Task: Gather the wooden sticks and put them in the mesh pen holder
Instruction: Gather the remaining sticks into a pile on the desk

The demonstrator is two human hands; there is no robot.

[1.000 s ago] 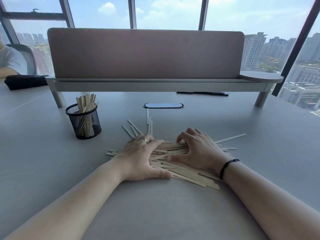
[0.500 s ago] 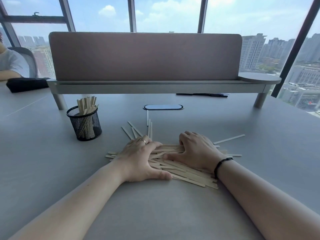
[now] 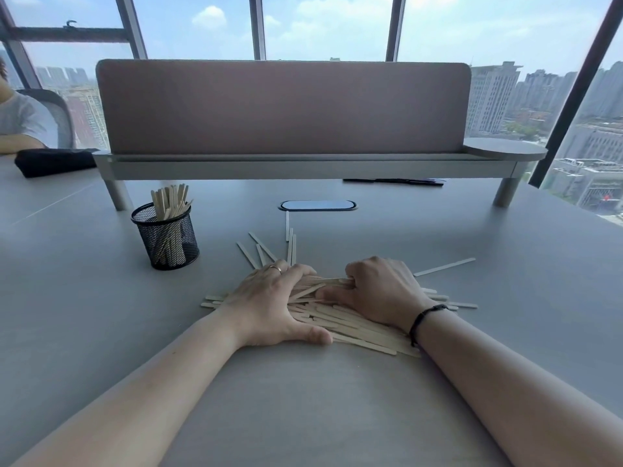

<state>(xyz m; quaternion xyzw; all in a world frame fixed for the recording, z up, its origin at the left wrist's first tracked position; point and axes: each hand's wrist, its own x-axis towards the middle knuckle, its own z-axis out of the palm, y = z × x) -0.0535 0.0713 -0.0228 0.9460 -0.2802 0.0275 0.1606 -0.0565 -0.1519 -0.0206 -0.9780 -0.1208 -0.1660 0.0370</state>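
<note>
Left hand (image 3: 269, 303): lies palm-down on the left part of the stick pile, fingers spread and only gently bent, thumb stretched out along the near edge toward the right. It presses on the sticks without closing round any. A ring (image 3: 274, 268) sits on one finger.

Right hand (image 3: 379, 291): knuckles up on the right part of the pile, fingers curled under and drawn in round a few sticks at its fingertips, just across from the left hand's fingers. A black wristband (image 3: 425, 317) circles the wrist.

Wooden sticks (image 3: 350, 326): a loose flat heap on the table (image 3: 505, 264), under and between both hands, its longest spread running out below the right wrist. Several strays fan out beyond the left hand's fingers; one lies apart, past the right hand on its outer side.

Mesh pen holder (image 3: 168, 239): black, upright, beyond the left hand and off to its outer side, well apart from the heap. A bunch of sticks already stands in it, leaning.

Cable port (image 3: 318, 205): oval, set in the table straight beyond both hands.

Desk divider (image 3: 283, 106): a raised shelf with a panel, farther back again; black pens (image 3: 392, 181) lie under its right end. Black pouch (image 3: 54, 161) at far left.
</note>
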